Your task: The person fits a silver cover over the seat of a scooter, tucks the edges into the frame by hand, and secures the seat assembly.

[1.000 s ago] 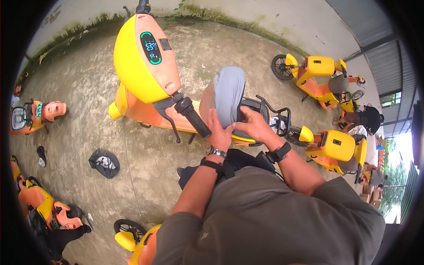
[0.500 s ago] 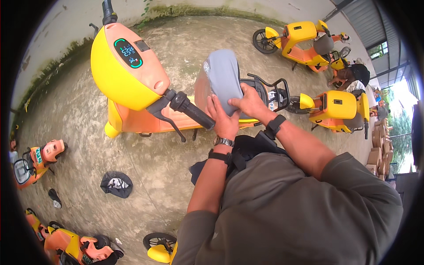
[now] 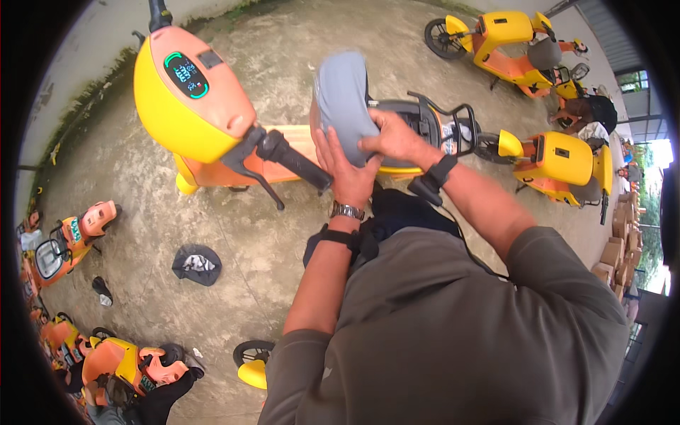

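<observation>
Both of my hands are on a grey-covered scooter seat [image 3: 338,92], which stands raised on edge beside the open compartment [image 3: 411,113] of a yellow and orange scooter [image 3: 195,138]. My left hand [image 3: 348,170] is closed against the lower left of the seat, fingers pointing up along its side. My right hand [image 3: 393,138] grips the seat's right edge, thumb on the grey cover. The black left handlebar grip [image 3: 301,166] lies just left of my left hand. The seat's underside is hidden.
More scooters [image 3: 506,28] [image 3: 556,163] [image 3: 113,361] stand at right and left. A crouching person [image 3: 598,113] works among those on the right, near stacked cardboard boxes [image 3: 623,234]. A dark bag [image 3: 196,263] lies on the concrete floor [image 3: 227,319], along a wall [image 3: 71,85].
The view has shifted, so the scooter sits higher and further left. My hands have stayed on the seat, my left fingers now lying further along its lower side.
</observation>
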Demonstrator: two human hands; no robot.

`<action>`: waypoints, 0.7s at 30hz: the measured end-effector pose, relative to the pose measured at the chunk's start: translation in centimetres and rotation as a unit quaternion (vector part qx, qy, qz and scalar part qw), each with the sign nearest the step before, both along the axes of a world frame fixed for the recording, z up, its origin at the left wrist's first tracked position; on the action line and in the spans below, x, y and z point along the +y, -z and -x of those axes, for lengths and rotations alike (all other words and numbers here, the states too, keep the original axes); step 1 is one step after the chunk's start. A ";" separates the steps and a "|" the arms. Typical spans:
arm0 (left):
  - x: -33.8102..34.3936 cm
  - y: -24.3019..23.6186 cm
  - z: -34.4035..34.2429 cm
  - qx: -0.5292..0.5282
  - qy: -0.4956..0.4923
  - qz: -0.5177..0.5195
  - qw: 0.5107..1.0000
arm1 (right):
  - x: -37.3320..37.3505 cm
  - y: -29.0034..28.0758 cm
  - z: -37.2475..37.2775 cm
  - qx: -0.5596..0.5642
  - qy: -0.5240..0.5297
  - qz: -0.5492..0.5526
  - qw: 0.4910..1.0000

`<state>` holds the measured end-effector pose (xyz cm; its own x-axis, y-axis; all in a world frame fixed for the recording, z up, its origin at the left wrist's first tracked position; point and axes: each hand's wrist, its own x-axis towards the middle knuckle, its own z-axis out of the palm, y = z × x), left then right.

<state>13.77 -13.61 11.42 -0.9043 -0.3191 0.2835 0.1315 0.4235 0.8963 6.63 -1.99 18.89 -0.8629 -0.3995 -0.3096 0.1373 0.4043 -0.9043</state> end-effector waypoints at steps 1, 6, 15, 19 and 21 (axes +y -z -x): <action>0.0 -0.1 0.3 0.011 -0.002 0.025 1.000 | 0.2 2.2 0.0 0.062 -0.004 0.065 0.996; -0.6 -1.9 0.1 -0.052 0.040 0.101 0.993 | 0.4 1.2 -0.8 -0.102 0.038 0.146 0.983; 0.9 -2.5 -0.2 -0.098 -0.014 0.191 0.977 | 0.2 -0.7 2.4 -0.217 0.224 0.311 0.898; 1.3 -2.9 0.5 -0.119 -0.030 0.219 0.968 | 0.9 1.8 5.6 -0.203 0.148 0.282 0.926; 1.5 -3.1 -0.1 -0.130 -0.034 0.232 0.963 | 1.5 2.3 6.8 -0.218 0.151 0.297 0.917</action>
<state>13.88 -12.09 14.50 -0.9457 -0.2732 0.1759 -0.1142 0.7863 0.6072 -0.13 -0.50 16.56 -0.8082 -0.3717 -0.4567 0.5626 -0.2584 -0.7853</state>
